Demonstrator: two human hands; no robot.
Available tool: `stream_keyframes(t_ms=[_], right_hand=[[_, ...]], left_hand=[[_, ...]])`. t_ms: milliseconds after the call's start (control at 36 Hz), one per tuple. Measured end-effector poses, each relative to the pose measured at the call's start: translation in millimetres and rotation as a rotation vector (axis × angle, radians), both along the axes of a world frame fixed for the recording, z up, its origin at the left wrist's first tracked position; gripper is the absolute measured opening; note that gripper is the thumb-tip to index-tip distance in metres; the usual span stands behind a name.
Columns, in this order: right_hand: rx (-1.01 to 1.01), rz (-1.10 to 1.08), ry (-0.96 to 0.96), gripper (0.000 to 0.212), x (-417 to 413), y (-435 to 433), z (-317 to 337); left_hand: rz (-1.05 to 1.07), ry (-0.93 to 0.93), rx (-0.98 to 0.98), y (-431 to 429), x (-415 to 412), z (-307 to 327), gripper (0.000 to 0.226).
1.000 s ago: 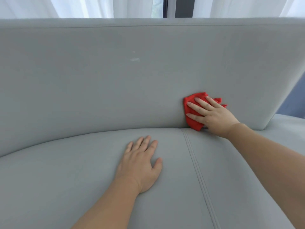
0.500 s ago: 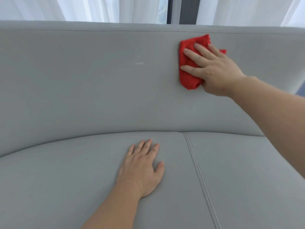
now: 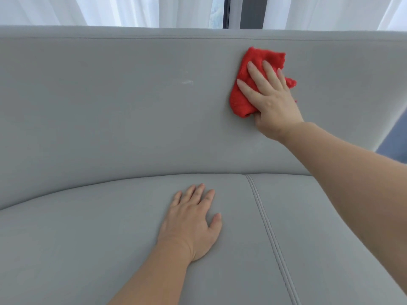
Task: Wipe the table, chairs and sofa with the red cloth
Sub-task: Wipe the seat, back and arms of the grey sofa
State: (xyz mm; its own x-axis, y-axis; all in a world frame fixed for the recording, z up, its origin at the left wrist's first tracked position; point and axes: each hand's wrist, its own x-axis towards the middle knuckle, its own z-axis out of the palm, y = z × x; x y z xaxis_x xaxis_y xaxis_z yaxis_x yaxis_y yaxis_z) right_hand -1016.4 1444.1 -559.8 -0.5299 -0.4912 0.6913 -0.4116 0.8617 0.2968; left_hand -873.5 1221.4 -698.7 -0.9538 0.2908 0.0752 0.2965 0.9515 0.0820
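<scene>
The job in hand looks like the sofa (image 3: 110,119) part, and just now its back. The right hand (image 3: 272,102) presses the cloth (image 3: 241,102) flat on the sofa back, high up near the top edge and right of the middle. Its fingers lie straight and spread on the cloth, so it is a flat push, not a fist. The thumb sits low by the cloth's bottom edge, and I cannot tell if it hooks under. The left hand (image 3: 191,225) rests flat on the seat with straight fingers and holds nothing. It looks like a prop to lean on.

A small white mark (image 3: 187,82) shows on the back, well to the left of the cloth. I think the next move should slide the cloth that way and rub there, pushing hard enough that the cloth does not bunch up or slip out.

The sofa is soft and grey, with a curved back and a seam (image 3: 266,227) down the seat. Behind it hang white curtains (image 3: 121,9) with a dark window frame (image 3: 226,12) between them
</scene>
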Motion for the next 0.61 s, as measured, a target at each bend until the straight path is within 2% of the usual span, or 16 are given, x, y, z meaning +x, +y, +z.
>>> stream_keyframes(t_ms=[139,306,361,472,611], right_hand=[[0.155,0.009,-0.041,0.064,2,-3,-53],[0.590,0.053,-0.169,0.053,12,7,-111],[0.621,0.055,-0.172,0.050,13,9,-113],[0.612,0.042,-0.181,0.063,14,8,-109],[0.589,0.050,-0.161,0.057,15,7,-111]], left_hand=[[-0.004,0.003,0.016,0,0,-1,0.068],[-0.003,0.019,0.040,0,-2,-4,0.080],[-0.007,0.022,0.044,1,-2,-4,0.087],[-0.009,0.036,0.055,0,-2,-6,0.087],[-0.010,0.050,0.060,1,-2,-6,0.087]])
